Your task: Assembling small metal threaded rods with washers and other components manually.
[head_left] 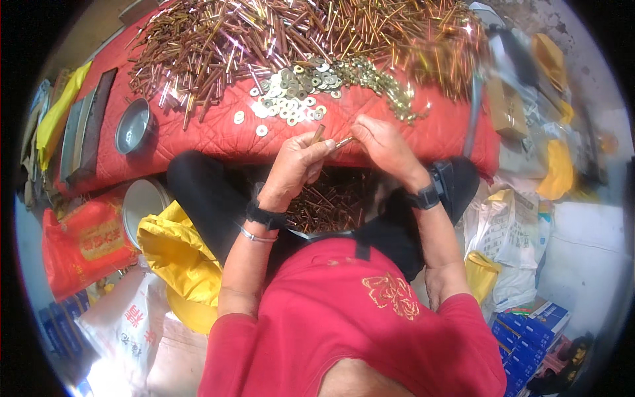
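My left hand [299,162] is closed round a thin brass-coloured bolt [343,142], which points towards my right hand. Another short brown-gold rod [318,134] sticks up between the left hand's fingers. My right hand [387,147] pinches the bolt's far end; its fingertips hide whatever else is there. Just beyond the hands, flat round washers [291,109] lie loose on a red quilted cover [218,142]. Small gold nuts [377,76] are heaped to their right. Behind them spreads a large pile of copper-coloured metal rods [264,40]. More rods [334,202] fill a container between my legs.
A grey metal bowl [134,126] sits at the cover's left side. To the left are a red bag [86,241], a yellow cloth [182,258] and a white sack [129,324]. At right stand a cardboard box [506,109], white bags [509,225] and blue boxes [529,337].
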The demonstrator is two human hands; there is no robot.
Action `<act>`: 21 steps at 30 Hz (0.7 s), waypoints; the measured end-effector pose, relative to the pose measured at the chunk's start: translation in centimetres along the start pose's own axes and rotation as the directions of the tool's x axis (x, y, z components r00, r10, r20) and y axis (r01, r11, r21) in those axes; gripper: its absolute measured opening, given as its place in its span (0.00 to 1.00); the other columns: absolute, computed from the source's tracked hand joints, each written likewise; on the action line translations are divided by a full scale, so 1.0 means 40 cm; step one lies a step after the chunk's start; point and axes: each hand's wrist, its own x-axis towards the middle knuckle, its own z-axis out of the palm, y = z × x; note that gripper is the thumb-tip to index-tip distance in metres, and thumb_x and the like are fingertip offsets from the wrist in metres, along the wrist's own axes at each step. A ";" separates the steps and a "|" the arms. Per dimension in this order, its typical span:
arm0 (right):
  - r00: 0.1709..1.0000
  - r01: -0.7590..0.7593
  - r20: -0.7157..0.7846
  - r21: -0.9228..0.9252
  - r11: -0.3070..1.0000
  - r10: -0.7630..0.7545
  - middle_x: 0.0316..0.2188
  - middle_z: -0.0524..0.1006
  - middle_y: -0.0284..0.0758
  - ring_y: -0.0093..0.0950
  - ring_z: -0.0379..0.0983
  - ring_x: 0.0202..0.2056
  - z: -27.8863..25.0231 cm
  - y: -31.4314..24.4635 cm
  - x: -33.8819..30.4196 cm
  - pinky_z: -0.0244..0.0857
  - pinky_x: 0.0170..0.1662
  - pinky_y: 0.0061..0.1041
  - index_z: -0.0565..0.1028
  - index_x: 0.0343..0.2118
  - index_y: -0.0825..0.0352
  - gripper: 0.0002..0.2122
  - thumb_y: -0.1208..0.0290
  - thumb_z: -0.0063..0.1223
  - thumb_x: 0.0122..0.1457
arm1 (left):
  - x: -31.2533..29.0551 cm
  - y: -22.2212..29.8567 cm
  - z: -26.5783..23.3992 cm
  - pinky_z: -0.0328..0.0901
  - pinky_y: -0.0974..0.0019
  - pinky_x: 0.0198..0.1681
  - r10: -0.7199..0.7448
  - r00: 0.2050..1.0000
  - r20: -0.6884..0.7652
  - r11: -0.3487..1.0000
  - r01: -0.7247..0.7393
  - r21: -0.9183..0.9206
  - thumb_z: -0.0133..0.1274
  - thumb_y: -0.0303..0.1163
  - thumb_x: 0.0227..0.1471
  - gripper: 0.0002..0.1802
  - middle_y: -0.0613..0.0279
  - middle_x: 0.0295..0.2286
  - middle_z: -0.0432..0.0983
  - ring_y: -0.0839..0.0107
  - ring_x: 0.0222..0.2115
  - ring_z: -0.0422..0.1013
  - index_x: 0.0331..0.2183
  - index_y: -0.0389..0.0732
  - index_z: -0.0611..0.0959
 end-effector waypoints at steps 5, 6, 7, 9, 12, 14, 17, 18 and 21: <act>0.930 -0.322 0.234 0.147 0.935 0.283 0.24 0.74 0.36 0.29 0.71 0.27 -0.011 0.000 0.006 0.63 0.31 0.30 0.73 0.31 0.70 0.14 0.62 0.42 0.64 | -0.001 -0.006 0.003 0.47 0.78 0.13 0.005 1.000 -0.017 0.998 -0.005 0.058 0.53 0.35 0.54 0.09 0.77 0.11 0.59 0.85 0.10 0.52 0.26 0.40 0.78; 0.955 -0.281 0.163 0.215 0.935 0.249 0.25 0.74 0.36 0.29 0.72 0.28 -0.009 0.002 0.006 0.63 0.32 0.30 0.73 0.33 0.69 0.13 0.63 0.42 0.64 | 0.004 -0.008 0.003 0.47 0.78 0.12 0.007 0.999 -0.036 1.000 -0.006 0.010 0.53 0.35 0.55 0.10 0.76 0.11 0.59 0.85 0.09 0.52 0.27 0.39 0.78; 0.972 -0.234 0.089 0.279 0.931 0.218 0.26 0.74 0.37 0.29 0.72 0.30 -0.001 0.007 0.004 0.63 0.33 0.31 0.73 0.35 0.69 0.13 0.63 0.42 0.63 | 0.008 -0.010 0.003 0.47 0.78 0.12 0.007 0.999 -0.054 0.999 -0.009 -0.038 0.53 0.36 0.55 0.11 0.76 0.11 0.59 0.85 0.09 0.52 0.27 0.38 0.77; 0.990 -0.082 -0.087 0.280 0.956 0.110 0.27 0.74 0.37 0.29 0.73 0.32 0.017 0.008 0.009 0.64 0.34 0.31 0.73 0.38 0.68 0.11 0.65 0.44 0.63 | 0.013 -0.016 0.004 0.48 0.78 0.12 0.007 0.998 -0.068 0.996 -0.014 -0.091 0.53 0.36 0.55 0.12 0.76 0.11 0.59 0.86 0.09 0.52 0.27 0.38 0.77; 0.965 0.093 -0.256 0.133 0.987 -0.057 0.28 0.74 0.37 0.27 0.72 0.33 0.039 -0.006 0.020 0.65 0.36 0.30 0.72 0.44 0.67 0.11 0.68 0.46 0.62 | 0.014 -0.012 0.015 0.49 0.78 0.12 0.007 0.997 -0.074 0.993 -0.015 -0.115 0.52 0.36 0.56 0.12 0.77 0.11 0.59 0.86 0.09 0.52 0.27 0.37 0.77; 0.972 0.067 -0.232 0.132 0.989 -0.035 0.28 0.74 0.38 0.27 0.73 0.33 0.040 -0.029 0.018 0.65 0.37 0.29 0.70 0.47 0.66 0.12 0.70 0.47 0.61 | 0.012 -0.013 0.014 0.49 0.78 0.12 0.003 0.998 -0.057 0.993 -0.009 -0.119 0.52 0.36 0.55 0.11 0.76 0.13 0.61 0.86 0.10 0.53 0.27 0.38 0.77; 0.981 -0.022 -0.190 0.019 1.000 0.026 0.30 0.73 0.39 0.29 0.73 0.33 0.037 -0.031 0.020 0.66 0.37 0.27 0.70 0.48 0.64 0.13 0.75 0.48 0.60 | 0.016 -0.018 0.007 0.50 0.79 0.13 -0.015 1.000 0.001 0.992 0.015 -0.122 0.53 0.35 0.55 0.09 0.74 0.16 0.66 0.87 0.12 0.55 0.28 0.40 0.77; 0.980 -0.084 -0.174 0.060 0.995 0.094 0.29 0.73 0.40 0.29 0.73 0.32 0.032 -0.040 0.020 0.66 0.37 0.27 0.70 0.49 0.64 0.14 0.75 0.48 0.59 | 0.013 -0.018 0.005 0.50 0.79 0.13 -0.030 0.999 0.015 0.993 0.031 -0.118 0.53 0.35 0.55 0.09 0.74 0.16 0.67 0.87 0.12 0.55 0.28 0.40 0.77; 0.963 -0.114 -0.225 0.156 0.981 0.148 0.27 0.73 0.41 0.29 0.73 0.30 0.024 -0.049 0.020 0.66 0.37 0.27 0.69 0.51 0.63 0.16 0.74 0.48 0.59 | 0.014 -0.020 0.005 0.51 0.80 0.13 -0.028 0.999 0.018 0.986 0.030 -0.167 0.53 0.35 0.55 0.09 0.74 0.17 0.68 0.87 0.12 0.56 0.28 0.40 0.77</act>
